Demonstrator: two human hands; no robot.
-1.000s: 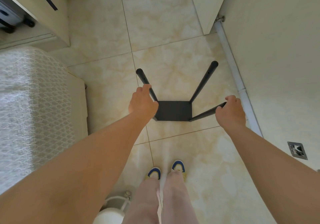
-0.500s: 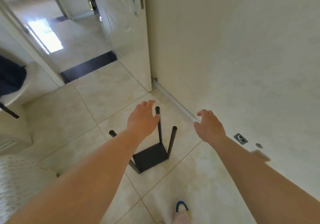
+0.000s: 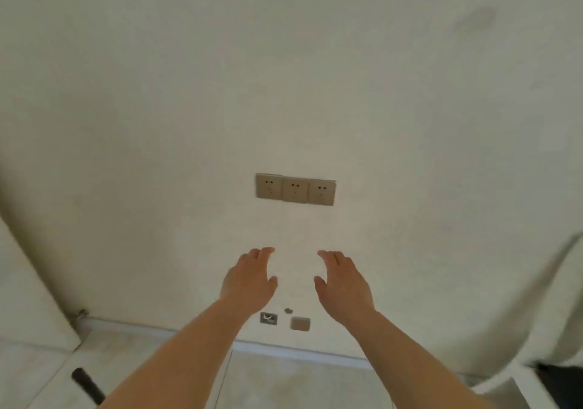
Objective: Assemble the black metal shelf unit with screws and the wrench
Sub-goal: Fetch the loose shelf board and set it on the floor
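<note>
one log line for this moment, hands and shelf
left hand: open, holds nothing | right hand: open, holds nothing | shelf leg: tip at lower left, untouched | view: wall sockets

No readable text, labels, brands, numbers, signs anywhere.

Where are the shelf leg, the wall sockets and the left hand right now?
shelf leg [image 3: 87, 385], head view, middle of the black tube.
wall sockets [image 3: 295, 189], head view, centre plate.
left hand [image 3: 249, 282], head view, back of the hand.

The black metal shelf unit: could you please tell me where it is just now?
Only one black tubular leg shows, at the head view's bottom left on the tiled floor, beside the left forearm, far below the three beige wall sockets.
</note>
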